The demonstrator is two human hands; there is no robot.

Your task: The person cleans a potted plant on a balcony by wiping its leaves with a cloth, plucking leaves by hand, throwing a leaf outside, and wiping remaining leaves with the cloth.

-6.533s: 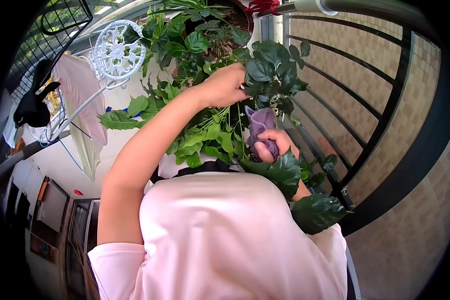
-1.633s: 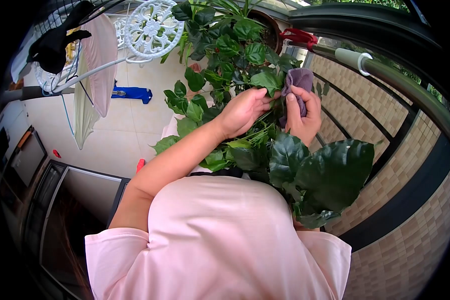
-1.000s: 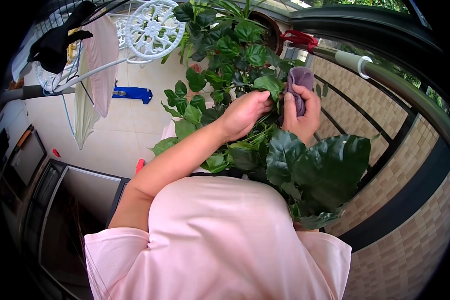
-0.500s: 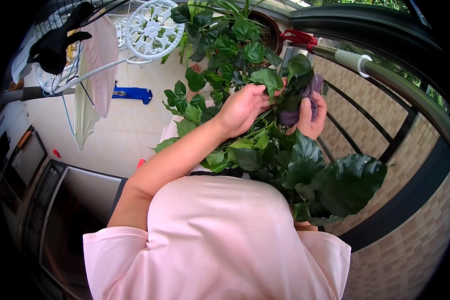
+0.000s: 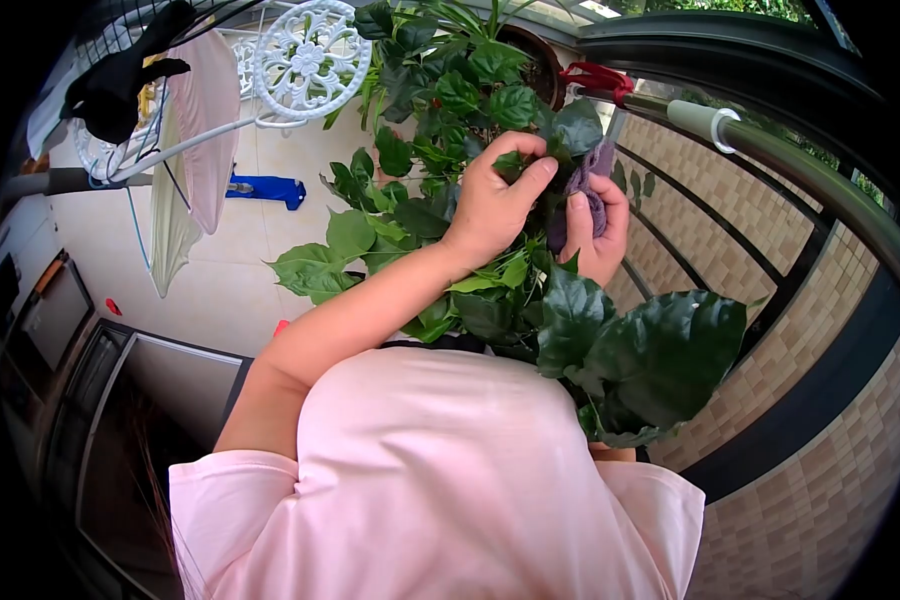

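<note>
My left hand reaches in among the leaves of a bushy green plant, thumb and fingers pinched round a leaf. Just right of it, my right hand grips a bunched purple cloth between thumb and fingers. A dark green leaf stands above the cloth, close to both hands. Below my right hand spread big glossy leaves, near my chest. Foliage hides part of my left fingertips and of the cloth.
A metal rail with a red tie runs along the right, above dark bars. Upper left are a white ornate rack, hanging pale cloth and a blue object on the floor. A brown pot stands behind the plant.
My right hand and the purple cloth have moved left. My left hand has turned, its fingers now closed on a leaf. The large leaves shifted left, and leaves at the left spread outward.
</note>
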